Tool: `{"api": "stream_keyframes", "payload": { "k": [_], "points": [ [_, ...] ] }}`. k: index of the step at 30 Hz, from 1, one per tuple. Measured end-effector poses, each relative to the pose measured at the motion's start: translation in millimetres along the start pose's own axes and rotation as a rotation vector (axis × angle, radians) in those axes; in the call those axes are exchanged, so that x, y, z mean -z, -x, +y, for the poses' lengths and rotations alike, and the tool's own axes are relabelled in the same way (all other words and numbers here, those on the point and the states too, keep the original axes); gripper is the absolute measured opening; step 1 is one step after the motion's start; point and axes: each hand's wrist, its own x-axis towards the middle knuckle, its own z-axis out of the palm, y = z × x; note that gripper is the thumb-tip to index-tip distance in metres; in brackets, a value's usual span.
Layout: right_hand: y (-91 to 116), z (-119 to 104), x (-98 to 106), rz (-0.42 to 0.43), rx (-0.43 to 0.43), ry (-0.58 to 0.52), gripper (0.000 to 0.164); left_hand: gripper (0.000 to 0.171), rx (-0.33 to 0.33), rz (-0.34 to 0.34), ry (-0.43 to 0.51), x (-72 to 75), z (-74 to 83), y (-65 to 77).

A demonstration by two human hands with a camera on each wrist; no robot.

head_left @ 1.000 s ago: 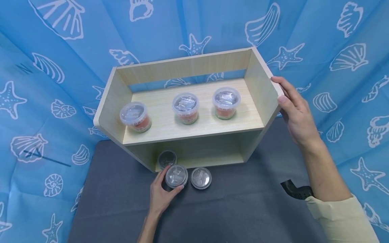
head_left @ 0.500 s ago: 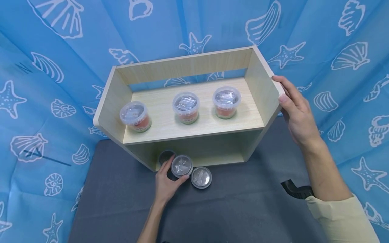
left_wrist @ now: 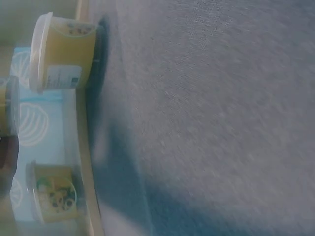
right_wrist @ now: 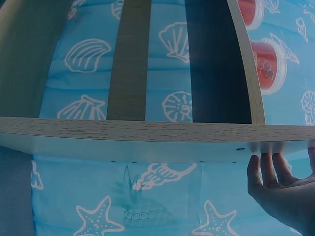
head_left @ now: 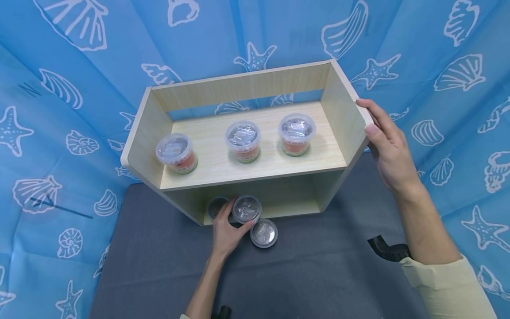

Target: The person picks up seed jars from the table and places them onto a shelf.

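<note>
My left hand (head_left: 226, 232) holds a round, clear-lidded plastic tub (head_left: 247, 208) between thumb and fingers, at the front of the shelf unit's lower level. In the left wrist view this tub (left_wrist: 7, 105) shows only partly at the left edge. Another lidded tub (head_left: 264, 233) stands on the cloth just in front of it, its body yellow with a label in the left wrist view. A third tub (head_left: 217, 207) stands in the lower level, to the left of my fingers. My right hand (head_left: 392, 148) rests on the right side panel of the wooden shelf unit (head_left: 342, 97), fingertips against its outer face.
On the upper shelf board stand three lidded tubs with red bodies: a left tub (head_left: 177, 153), a middle tub (head_left: 243, 141) and a right tub (head_left: 296, 134). Grey cloth (head_left: 311, 266) covers the table. A blue shell-print curtain (head_left: 79, 133) hangs behind and beside the unit.
My left hand has carried its tub up and to the right, from the cloth toward the lower level's front edge. The right hand stays on the side panel.
</note>
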Motion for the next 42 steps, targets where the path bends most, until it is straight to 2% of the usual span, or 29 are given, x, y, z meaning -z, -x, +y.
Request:
{"api": "stream_keyframes", "payload": {
  "k": [5, 14, 22, 31, 42],
  "points": [
    [0, 0, 0, -0.002, 0.004, 0.005, 0.045, 0.083, 0.015, -0.012, 0.025, -7.8, 3.4, -6.2],
    [-1, 0, 0, -0.001, 0.007, -0.01, 0.045, 0.08, 0.05, 0.005, 0.072, -24.1, 2.1, -16.6],
    [-1, 1, 0, -0.009, 0.004, -0.007, 0.045, 0.081, 0.114, 0.015, 0.086, -38.7, -0.7, -22.0],
    [-1, 1, -1, -0.006, 0.004, -0.002, 0.045, 0.079, 0.149, 0.021, 0.113, -51.2, -5.1, -24.1],
    [0, 0, -1, 0.002, -0.005, 0.006, 0.045, 0.081, 0.204, -0.036, 0.102, -61.0, -15.2, -20.5]
  ]
}}
